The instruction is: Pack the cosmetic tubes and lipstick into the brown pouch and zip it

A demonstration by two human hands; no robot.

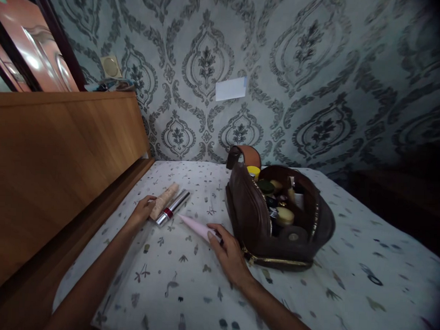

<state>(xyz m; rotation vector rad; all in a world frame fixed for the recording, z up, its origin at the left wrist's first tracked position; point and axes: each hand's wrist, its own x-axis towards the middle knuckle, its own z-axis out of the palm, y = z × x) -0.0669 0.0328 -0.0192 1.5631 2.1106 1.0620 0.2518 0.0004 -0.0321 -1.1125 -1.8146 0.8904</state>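
My right hand (230, 254) grips the wide end of a pale pink squeeze tube (196, 226), whose narrow end points to the upper left. My left hand (143, 209) is closed on the near edge of a beige patterned tube (165, 200) on the sheet. Beside that tube, on its right, lies a silver cosmetic tube with a red band (173, 209). Right of my right hand stands a dark brown toiletry bag (249, 209), unzipped. Inside it are a yellow lid (253, 172), a dark green lid (266, 187), a cream-coloured round container (285, 216) and several other small items.
All of this rests on a white patterned bedsheet (187, 289). A wooden headboard or cabinet (64, 169) runs along the left. Behind is a patterned wall (205, 63) with a white paper (230, 89) on it. The bag's brown handle loop (249, 155) stands up at the back.
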